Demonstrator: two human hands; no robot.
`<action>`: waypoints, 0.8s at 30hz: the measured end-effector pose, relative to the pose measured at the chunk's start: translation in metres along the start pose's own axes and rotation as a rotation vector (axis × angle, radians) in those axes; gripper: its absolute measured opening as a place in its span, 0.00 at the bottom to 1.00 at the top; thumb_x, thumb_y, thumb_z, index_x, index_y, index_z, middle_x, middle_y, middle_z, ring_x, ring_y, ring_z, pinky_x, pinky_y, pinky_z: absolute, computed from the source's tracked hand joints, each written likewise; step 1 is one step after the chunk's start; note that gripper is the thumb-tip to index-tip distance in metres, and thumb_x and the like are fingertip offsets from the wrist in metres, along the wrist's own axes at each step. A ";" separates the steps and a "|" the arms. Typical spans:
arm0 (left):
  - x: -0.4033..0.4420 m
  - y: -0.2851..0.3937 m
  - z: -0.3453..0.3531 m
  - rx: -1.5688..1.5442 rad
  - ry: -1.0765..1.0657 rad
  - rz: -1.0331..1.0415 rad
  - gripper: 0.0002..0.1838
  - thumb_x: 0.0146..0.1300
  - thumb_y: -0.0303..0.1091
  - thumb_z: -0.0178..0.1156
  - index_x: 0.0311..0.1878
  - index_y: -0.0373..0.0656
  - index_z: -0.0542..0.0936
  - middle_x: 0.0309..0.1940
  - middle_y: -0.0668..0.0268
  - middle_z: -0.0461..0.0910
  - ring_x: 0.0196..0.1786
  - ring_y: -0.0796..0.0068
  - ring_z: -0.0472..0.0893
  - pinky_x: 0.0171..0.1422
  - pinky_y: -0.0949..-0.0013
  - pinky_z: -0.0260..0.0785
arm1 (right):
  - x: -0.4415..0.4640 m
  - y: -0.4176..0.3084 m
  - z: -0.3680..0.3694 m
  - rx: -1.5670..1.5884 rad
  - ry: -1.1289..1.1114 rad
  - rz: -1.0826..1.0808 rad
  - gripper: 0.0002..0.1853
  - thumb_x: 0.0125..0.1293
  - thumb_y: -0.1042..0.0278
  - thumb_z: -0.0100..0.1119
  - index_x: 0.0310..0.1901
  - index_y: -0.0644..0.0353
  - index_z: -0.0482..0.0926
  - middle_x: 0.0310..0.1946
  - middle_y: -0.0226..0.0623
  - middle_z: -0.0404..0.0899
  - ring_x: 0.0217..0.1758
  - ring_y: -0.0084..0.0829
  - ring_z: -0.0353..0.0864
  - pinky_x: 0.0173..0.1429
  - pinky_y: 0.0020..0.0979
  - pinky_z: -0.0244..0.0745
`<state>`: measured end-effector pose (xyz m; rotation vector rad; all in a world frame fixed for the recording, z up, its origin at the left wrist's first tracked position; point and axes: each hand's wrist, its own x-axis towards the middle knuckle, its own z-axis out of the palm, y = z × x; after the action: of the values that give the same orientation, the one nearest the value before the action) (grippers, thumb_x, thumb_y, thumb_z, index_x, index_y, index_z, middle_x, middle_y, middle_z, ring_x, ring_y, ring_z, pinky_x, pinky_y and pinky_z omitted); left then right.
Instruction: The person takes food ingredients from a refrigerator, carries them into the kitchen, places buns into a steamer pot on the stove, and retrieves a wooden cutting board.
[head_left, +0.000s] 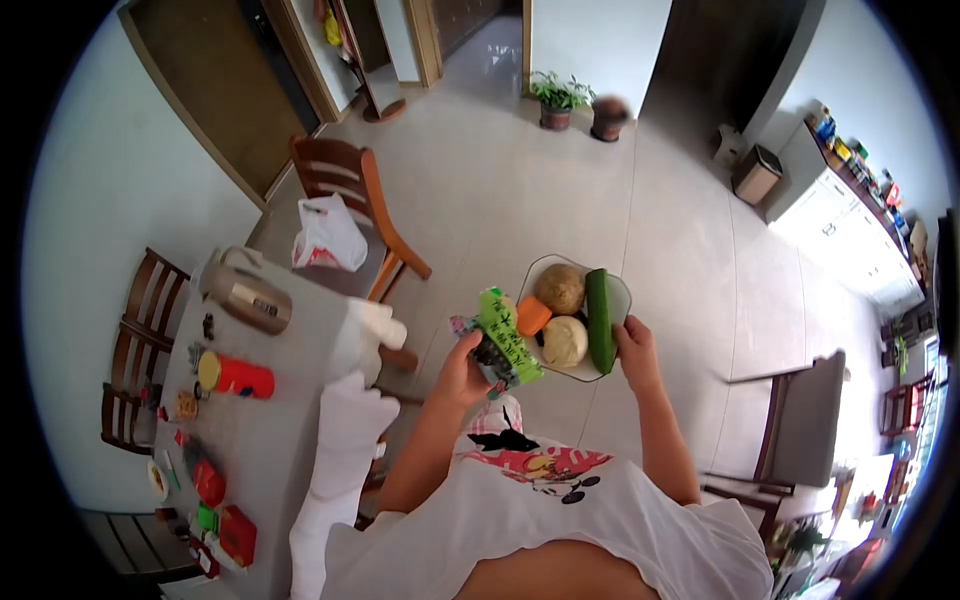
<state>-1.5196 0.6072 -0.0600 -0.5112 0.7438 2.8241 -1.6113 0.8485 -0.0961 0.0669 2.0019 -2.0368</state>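
A: What was held in the left hand point(460, 375)?

B: One green packet point(508, 338) was gripped there, over the near left side of one clear dish point(618, 292). The packet's contents could not be made out with certainty.

A: And the right hand point(637, 352)?

B: It was closed on the dish's right rim, beside the long green vegetable point(599, 320).

A: How many vegetables could be counted in the dish?

B: Four were clearly seen: the long green one, one brown round vegetable point(560, 289), one pale round vegetable point(565, 342) and one orange piece point(533, 315). Part of the dish was hidden by the packet.

A: What was found farther out?

B: On the table point(290, 400) at the left, one metallic jug point(252, 302) and one red jar point(243, 378) with a yellowish lid were seen among smaller items. One white bag point(332, 235) was held by the seat of a wooden chair point(375, 205); its contents could not be told. Two pots point(555, 118) were seen on the floor, leafy greenery being held by one.
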 end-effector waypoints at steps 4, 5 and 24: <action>0.088 0.062 -0.008 -0.035 0.023 0.037 0.22 0.56 0.40 0.55 0.52 0.42 0.69 0.44 0.63 0.76 0.47 0.65 0.76 0.52 0.58 0.68 | 0.117 -0.011 0.033 -0.044 -0.040 -0.006 0.08 0.60 0.69 0.48 0.27 0.64 0.71 0.18 0.27 0.69 0.20 0.17 0.65 0.23 0.22 0.62; 0.113 0.078 -0.011 -0.040 -0.001 0.015 0.23 0.56 0.40 0.55 0.53 0.42 0.68 0.45 0.62 0.75 0.48 0.65 0.75 0.52 0.58 0.68 | 0.145 -0.019 0.041 -0.014 -0.049 -0.010 0.09 0.60 0.69 0.49 0.27 0.65 0.71 0.18 0.27 0.69 0.20 0.17 0.65 0.23 0.22 0.62; 0.547 0.346 0.003 -0.009 -0.081 -0.008 0.25 0.54 0.41 0.56 0.55 0.43 0.66 0.46 0.63 0.74 0.48 0.66 0.74 0.51 0.59 0.68 | 0.641 -0.085 0.145 -0.093 -0.100 -0.003 0.08 0.61 0.69 0.47 0.29 0.64 0.73 0.20 0.27 0.71 0.22 0.17 0.67 0.24 0.20 0.63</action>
<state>-2.1140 0.3561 -0.1068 -0.3975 0.7124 2.8225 -2.2215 0.5977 -0.1555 -0.0549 2.0323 -1.9064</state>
